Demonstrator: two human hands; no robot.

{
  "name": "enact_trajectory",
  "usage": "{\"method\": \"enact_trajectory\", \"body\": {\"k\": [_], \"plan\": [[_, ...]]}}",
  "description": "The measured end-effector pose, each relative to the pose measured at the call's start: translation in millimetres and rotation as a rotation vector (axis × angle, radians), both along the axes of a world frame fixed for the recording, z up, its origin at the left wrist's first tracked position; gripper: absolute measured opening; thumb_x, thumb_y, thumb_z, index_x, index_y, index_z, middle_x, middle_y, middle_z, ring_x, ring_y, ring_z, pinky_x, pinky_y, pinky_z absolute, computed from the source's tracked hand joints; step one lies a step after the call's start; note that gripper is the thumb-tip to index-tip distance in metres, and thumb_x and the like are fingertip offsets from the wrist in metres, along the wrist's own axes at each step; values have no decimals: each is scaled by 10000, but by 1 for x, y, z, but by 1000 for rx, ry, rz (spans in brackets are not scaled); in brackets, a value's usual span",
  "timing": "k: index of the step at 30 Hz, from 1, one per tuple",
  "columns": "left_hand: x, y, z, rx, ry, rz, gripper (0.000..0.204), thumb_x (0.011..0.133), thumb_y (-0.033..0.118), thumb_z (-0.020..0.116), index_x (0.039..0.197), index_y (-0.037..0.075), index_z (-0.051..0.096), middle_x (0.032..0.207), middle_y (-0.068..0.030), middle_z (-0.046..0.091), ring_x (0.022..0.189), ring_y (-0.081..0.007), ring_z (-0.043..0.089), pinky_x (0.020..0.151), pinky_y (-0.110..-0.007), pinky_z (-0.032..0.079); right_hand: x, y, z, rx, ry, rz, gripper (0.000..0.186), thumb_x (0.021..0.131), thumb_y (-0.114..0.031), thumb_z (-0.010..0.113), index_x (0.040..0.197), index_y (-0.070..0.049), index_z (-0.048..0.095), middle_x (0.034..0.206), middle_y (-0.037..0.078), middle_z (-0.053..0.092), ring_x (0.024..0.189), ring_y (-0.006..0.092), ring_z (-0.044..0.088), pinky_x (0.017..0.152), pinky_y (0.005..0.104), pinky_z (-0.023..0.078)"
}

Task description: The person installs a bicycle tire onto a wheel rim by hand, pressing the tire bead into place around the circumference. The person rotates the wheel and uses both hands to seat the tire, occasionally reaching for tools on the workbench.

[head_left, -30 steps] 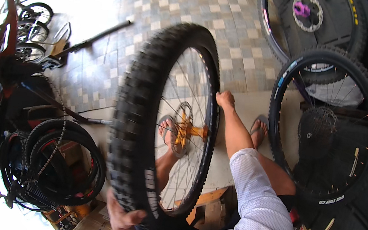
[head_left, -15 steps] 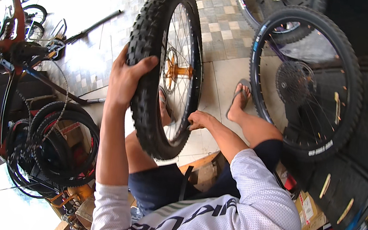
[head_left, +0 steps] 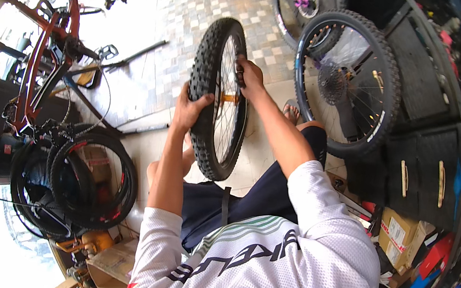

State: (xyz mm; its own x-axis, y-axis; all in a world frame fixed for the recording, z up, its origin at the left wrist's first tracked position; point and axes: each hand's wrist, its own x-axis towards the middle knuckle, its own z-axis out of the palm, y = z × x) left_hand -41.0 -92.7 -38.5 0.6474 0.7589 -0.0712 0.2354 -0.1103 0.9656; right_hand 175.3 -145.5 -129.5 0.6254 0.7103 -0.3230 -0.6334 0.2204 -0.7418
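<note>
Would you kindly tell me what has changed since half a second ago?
The right hand has moved forward on the held wheel, from the near to the far part of its right side. The left hand still grips its left side; the cassette wheel remains at the right.

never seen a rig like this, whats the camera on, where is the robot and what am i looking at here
There is no robot: a person works bare-handed. A wide fisheye camera worn on the head looks down, so straight edges bend near the rim. The left hand and right hand hold a bicycle wheel with a knobbly tyre, one on each side. Whether it touches the tiled floor is hard to tell. To the right stands a second wheel with a rear cassette; to the left are a reddish-brown bike frame and a pile of black tyres.
</note>
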Motion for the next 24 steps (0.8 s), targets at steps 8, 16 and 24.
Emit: {"method": "enact_trajectory", "body": {"k": [8,16,24], "plan": [[2,-3,-33,-9,-135,27,570,792,201,878,1247,-20,616,1024,-117,723,850,-195,678,771,-337,567,119,-153,67,-540,-1150,-540,387,922,-325,804,1115,-12,682,945,112,745,881,234,698,833,384,554],[41,29,-12,-3,-8,196,579,799,326,875,1201,-24,650,1031,-139,722,869,-231,695,739,-367,573,210,-469,311,-1595,-1816,-1004,311,955,-282,708,1207,-103,738,1143,217,703,1116,412,670,952,500,546],[99,63,-18,-276,-222,412,841,739,275,957,1347,-52,477,1165,-199,673,965,-279,687,798,-453,596,202,-465,331,-1913,-1869,-875,463,966,-459,694,1338,-184,699,1312,95,662,1236,338,597,1040,525,465]]}}
